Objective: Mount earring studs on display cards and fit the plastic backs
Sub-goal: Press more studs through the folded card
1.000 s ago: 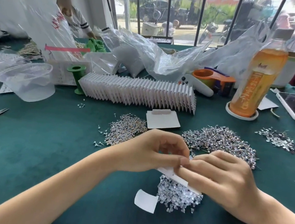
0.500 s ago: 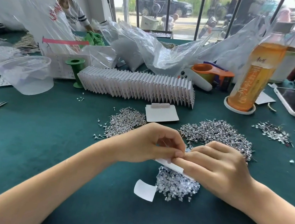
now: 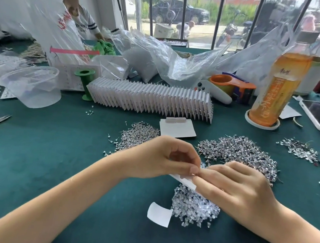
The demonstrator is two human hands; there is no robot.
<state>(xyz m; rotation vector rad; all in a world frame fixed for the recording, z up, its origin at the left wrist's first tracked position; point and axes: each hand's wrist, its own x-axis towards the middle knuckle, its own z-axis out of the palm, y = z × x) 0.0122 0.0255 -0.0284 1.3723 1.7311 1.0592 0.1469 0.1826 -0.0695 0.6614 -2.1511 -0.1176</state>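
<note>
Both hands work above the pile of plastic backs (image 3: 194,206): the left hand (image 3: 164,158) and right hand (image 3: 234,186) pinch the display card (image 3: 184,180) at one point. Uneven pressure may crease the card. Whatever small part sits between the fingertips (image 3: 194,170) is hidden; a slip would lose it among the backs.

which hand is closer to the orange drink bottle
Right. The right hand lies below the orange drink bottle on its side of the table; the left hand sits farther left, both pinching the card.
</note>
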